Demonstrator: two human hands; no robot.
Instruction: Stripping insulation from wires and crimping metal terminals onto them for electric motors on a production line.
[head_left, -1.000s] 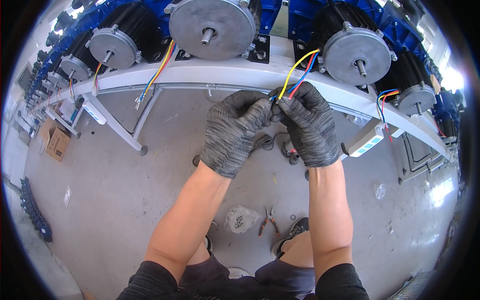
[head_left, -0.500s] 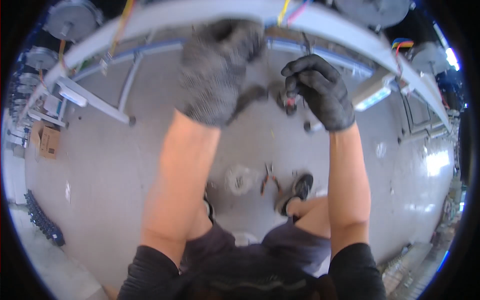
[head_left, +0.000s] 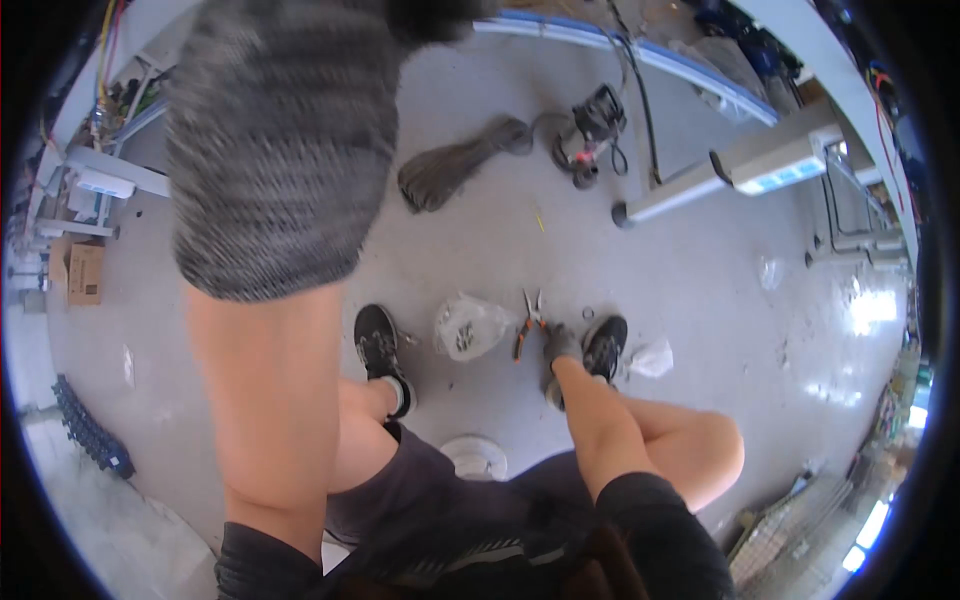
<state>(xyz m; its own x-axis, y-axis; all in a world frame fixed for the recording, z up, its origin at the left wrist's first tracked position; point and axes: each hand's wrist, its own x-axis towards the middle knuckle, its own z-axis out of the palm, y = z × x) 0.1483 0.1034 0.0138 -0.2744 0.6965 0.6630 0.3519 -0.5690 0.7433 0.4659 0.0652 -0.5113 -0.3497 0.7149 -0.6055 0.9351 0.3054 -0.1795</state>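
A: Where do we place the right hand (head_left: 564, 344)?

B: We place it, gloved, low at the floor (head_left: 475, 255), immediately right of the pliers (head_left: 534, 317), by the end of their right handle. We cannot confirm whether it grips that handle, nor how far its fingers are spread.

A: Condition of the pliers?

B: We see them lying on the floor, their orange-and-black handles (head_left: 520, 345) spread apart.

A: And the left hand (head_left: 285, 145)?

B: We record it in a grey knit glove, raised close to the camera, well to the left of the pliers and high above them. Its fingers blur at the upper edge, so we cannot tell how far apart they are or whether they hold anything.

A: What do we list around the pliers?

B: Just left of them, a clear plastic bag (head_left: 472, 322) with small metal parts inside; farther left, the left shoe (head_left: 377, 340). Near them on the right, a small dark ring (head_left: 588, 317) and the right shoe (head_left: 606, 345); farther right, a crumpled white plastic bag (head_left: 653, 358).

A: Beyond the pliers?

B: We note a grey coiled cable (head_left: 455, 172) beyond and to their left. Far to their left, we note a cardboard box (head_left: 86, 272).
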